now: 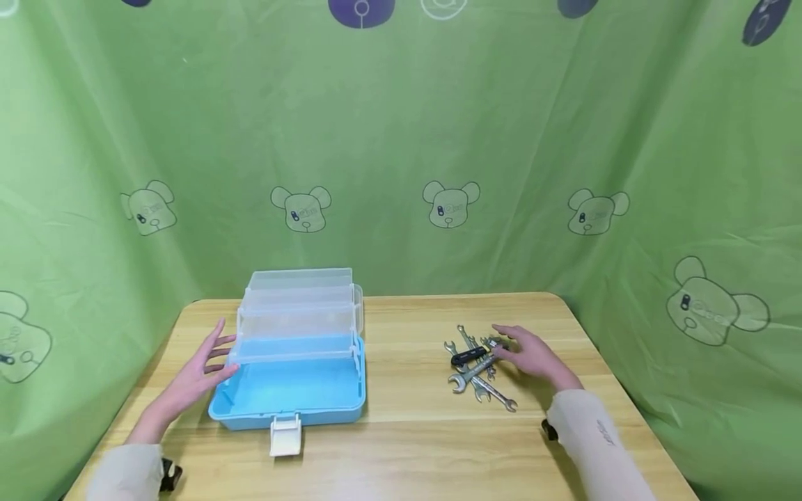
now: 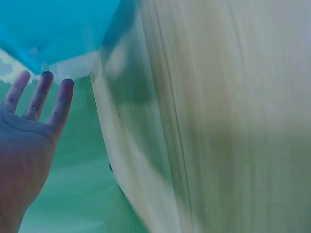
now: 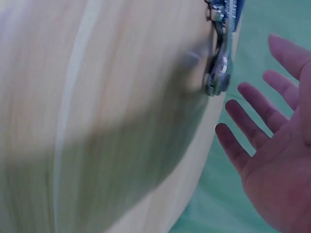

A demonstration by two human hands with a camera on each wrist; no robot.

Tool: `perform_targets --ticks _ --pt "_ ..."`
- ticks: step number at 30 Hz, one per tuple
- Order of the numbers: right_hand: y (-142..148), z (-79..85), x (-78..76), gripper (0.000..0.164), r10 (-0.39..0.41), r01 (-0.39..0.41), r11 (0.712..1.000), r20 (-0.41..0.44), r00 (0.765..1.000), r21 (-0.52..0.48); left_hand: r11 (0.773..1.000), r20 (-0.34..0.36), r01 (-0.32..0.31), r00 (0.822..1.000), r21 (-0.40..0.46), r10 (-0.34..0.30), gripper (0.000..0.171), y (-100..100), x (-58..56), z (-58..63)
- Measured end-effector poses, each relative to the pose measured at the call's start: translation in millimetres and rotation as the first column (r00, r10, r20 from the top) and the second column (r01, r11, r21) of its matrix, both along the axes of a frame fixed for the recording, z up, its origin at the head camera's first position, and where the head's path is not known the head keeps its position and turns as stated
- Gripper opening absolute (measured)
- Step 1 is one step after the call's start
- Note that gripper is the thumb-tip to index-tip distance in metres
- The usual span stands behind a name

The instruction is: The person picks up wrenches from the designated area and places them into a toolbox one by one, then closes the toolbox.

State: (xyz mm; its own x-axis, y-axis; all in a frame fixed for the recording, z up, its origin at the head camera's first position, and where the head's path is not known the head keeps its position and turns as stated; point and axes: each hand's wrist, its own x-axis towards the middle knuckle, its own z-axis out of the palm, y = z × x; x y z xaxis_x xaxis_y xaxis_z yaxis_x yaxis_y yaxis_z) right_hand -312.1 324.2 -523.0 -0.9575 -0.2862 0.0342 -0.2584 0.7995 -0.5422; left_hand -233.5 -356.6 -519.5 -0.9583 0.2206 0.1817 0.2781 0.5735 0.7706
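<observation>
Pale blue plastic forms the open box (image 1: 332, 416) on the left part of the wood-grained surface (image 1: 432, 452), its translucent trays (image 1: 297, 323) stepping up toward the far edge and its white latch (image 1: 286, 440) hanging out from the near wall. The left hand (image 1: 195, 379) stands at the box's left side, fingers straight and spread wide, thumb tip right by the rim (whether it touches, I cannot tell). Only a modest strip of wood lies between that side of the box and the surface's left edge, and the forearm slants across it.

Right of the box, well apart, metal wrenches (image 1: 482, 367) lie crossed in a loose heap, with a black-handled tool (image 1: 468, 356) among them. A broad stretch of wood separates the two groups, and another runs along the near side. The right hand (image 1: 532, 355) reaches in from the right, fingertips over the heap's right end, its fingers loosely extended and parted, gripping nothing. Wood continues from that hand to the slanting right edge. Green curtain (image 1: 401, 125) hangs beyond the far edge and along both sides, close to the surface's rounded far corners.
</observation>
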Motion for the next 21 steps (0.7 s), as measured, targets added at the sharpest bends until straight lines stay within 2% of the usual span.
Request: perform_targets --ticks 4,8,15,21 --pt "-1 -12.3 -9.3 0.065 0.024 -0.024 0.999 0.015 1.0 0.022 1.0 0.007 -0.021 1.0 0.003 0.021 0.096 7 -4.2 -5.2" --pt "-2 -19.7 -15.4 0.06 0.007 -0.007 0.999 0.009 1.0 0.045 0.999 0.019 -0.042 0.999 -0.004 0.042 0.091 11 -6.4 -12.0" --pt "-8 -18.5 -21.0 0.052 -0.006 0.006 0.999 -0.004 1.0 0.048 0.997 0.006 -0.079 0.997 0.018 0.079 0.082 12 -7.9 -22.3" --pt "-11 -15.5 -25.7 0.05 0.001 0.0 0.997 -0.007 1.0 0.072 0.996 -0.018 -0.086 0.996 0.007 0.086 0.077 11 -11.7 -25.2"
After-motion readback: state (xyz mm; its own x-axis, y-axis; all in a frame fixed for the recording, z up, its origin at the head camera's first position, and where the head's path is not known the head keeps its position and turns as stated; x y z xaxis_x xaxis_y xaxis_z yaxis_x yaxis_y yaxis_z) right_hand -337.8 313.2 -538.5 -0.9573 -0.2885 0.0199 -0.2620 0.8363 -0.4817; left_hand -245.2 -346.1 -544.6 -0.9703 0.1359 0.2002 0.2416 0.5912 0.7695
